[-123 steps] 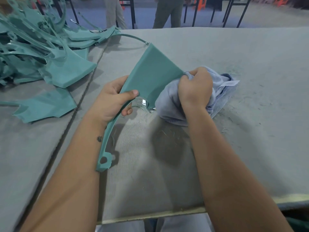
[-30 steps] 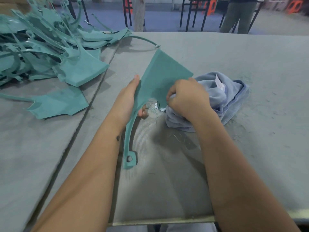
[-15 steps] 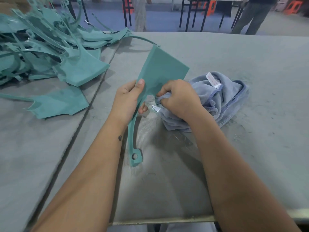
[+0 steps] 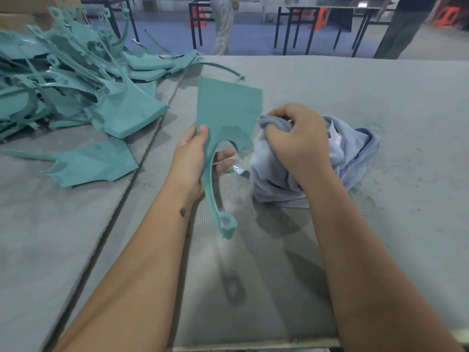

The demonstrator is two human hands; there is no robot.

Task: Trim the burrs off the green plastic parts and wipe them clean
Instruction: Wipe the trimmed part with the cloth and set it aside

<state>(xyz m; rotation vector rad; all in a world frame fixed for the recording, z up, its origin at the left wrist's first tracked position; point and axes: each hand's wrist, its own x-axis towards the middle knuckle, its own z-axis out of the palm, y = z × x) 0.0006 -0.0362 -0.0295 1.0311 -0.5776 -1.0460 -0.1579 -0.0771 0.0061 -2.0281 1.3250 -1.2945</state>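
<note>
1. The left hand (image 4: 190, 158) holds one green plastic part (image 4: 228, 115) upright above the counter (image 4: 380, 97), thumb on the near face and fingers (image 4: 224, 156) curled behind the narrow neck
2. The right hand (image 4: 297, 141) grips a bunched blue cloth (image 4: 355, 151) just beside the part's right edge, its fingers wrapped round the fabric
3. The step in hand looks like wiping: I would keep the part steady at the neck, press the cloth flat on the broad blade and draw it along the whole face and edges
4. The part is a matte teal piece, a wide flat blade narrowing into a curved arm that ends in a ringed eyelet (image 4: 225, 222)
5. A small shiny item (image 4: 239, 171) lies by the cloth, perhaps the trimming blade; I cannot tell
6. A heap of like parts (image 4: 76, 80) lies to the left, well apart
</note>
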